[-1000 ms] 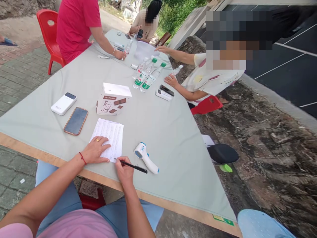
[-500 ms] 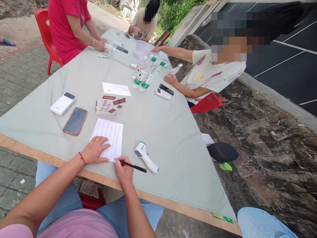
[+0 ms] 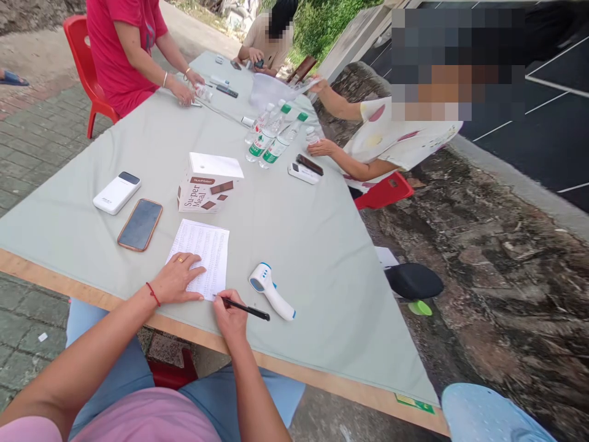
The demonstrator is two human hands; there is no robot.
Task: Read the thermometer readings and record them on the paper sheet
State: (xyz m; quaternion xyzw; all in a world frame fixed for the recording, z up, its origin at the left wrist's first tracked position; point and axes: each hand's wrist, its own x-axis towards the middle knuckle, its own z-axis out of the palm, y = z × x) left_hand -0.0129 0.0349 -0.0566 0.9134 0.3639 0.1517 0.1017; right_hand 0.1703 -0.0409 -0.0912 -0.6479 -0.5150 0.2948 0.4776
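Note:
My left hand (image 3: pixel 180 279) lies flat with its fingers spread over the lower left of a sheet of paper (image 3: pixel 209 252) covered in small rows of writing. A black pen (image 3: pixel 248 309) is pinched in my right hand (image 3: pixel 231 316), its tip at the sheet's lower right corner. Just right of that hand, a white and blue infrared thermometer (image 3: pixel 271 291) lies on its side. Left of the paper sit a phone (image 3: pixel 140 224) in an orange-brown case and a white power bank (image 3: pixel 117 193). A white and brown "Super Meal" box (image 3: pixel 211 184) stands beyond the paper.
Several water bottles (image 3: pixel 276 141) stand mid-table on the grey-green cloth (image 3: pixel 322 258). Near them are a white device and a dark one (image 3: pixel 308 164). A clear plastic basin (image 3: pixel 267 91) is farther back. Three people are around the table, one on a red chair (image 3: pixel 389 189).
My hands stay in place; the pen's rear end has shifted slightly. The person at right has lifted a hand at the basin and grips a bottle. The person in red has moved both hands apart.

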